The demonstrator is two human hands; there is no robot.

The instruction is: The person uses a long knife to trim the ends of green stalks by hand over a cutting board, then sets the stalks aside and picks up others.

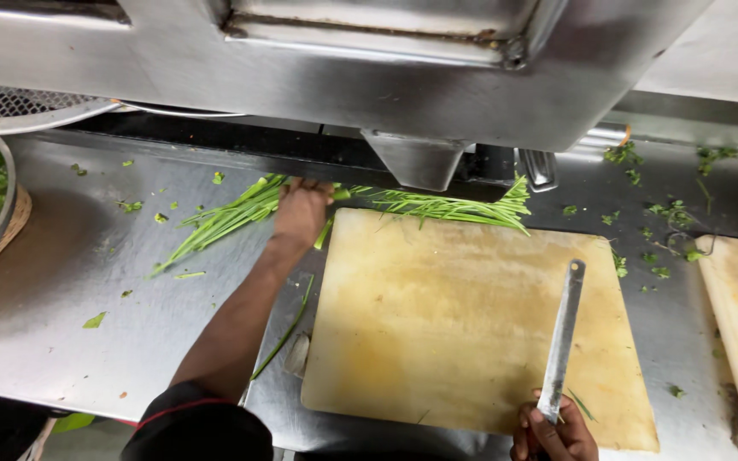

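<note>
Left hand (302,207) is gripping a long green stalk bunch (343,205) at the cutting board's (454,333) far edge; right hand (554,435) is holding a knife (561,341), blade resting on the board. Stalks are lying whole; all cutting is remaining.

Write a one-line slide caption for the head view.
Left hand grips a bunch of green stalks beside a cutting board while the right hand holds a knife.

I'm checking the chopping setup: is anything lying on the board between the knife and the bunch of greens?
Nothing visible. The left hand grips the greens at the far edge of the board, the right hand holds the knife, and the board between them is bare.
</note>
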